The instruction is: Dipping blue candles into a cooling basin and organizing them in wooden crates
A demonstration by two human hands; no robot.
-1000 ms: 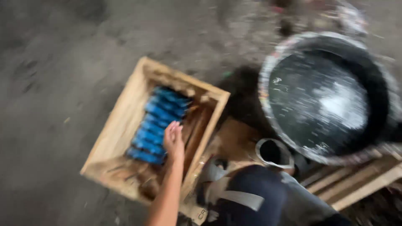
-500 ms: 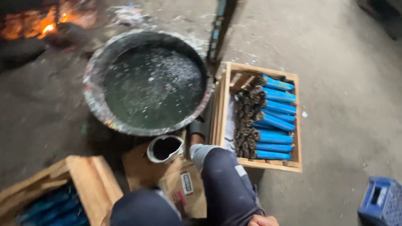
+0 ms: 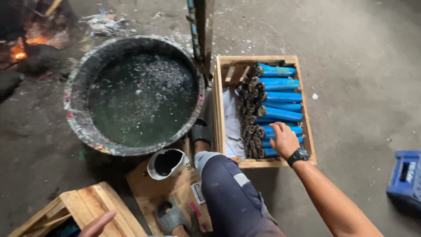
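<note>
A: What is the right hand point(image 3: 284, 139) gripping?

B: Its grip is pressed down on the blue tubes point(image 3: 275, 98) at the near end of the wooden crate point(image 3: 218, 105); fingers curl over 1 or 2 of them, but I cannot tell whether they close around any. A dark wristwatch point(image 3: 299, 155) sits on that wrist.

A: Where is the crate?

B: On the concrete floor point(image 3: 359, 66), at about 1 o'clock from the person's knee point(image 3: 219, 171). The tubes lie side by side across it, their dark rolled ends pointing towards 9 o'clock, with a sheet of white paper point(image 3: 231, 118) beside those ends.

A: And the left hand point(image 3: 97, 224)?

B: Only the fingers show, at 7 o'clock, spread loosely and resting on the rim of a second wooden crate point(image 3: 79, 210). It grips nothing.

A: Anything else around?

B: A large round black basin point(image 3: 83, 127) of dark liquid at 11 o'clock, just beside the first crate. A small white cup point(image 3: 166, 163) stands on flattened cardboard point(image 3: 144, 184) below it. A blue plastic box point(image 3: 405, 177) lies at 4 o'clock, and a fire point(image 3: 18, 52) glows at 10 o'clock.
</note>
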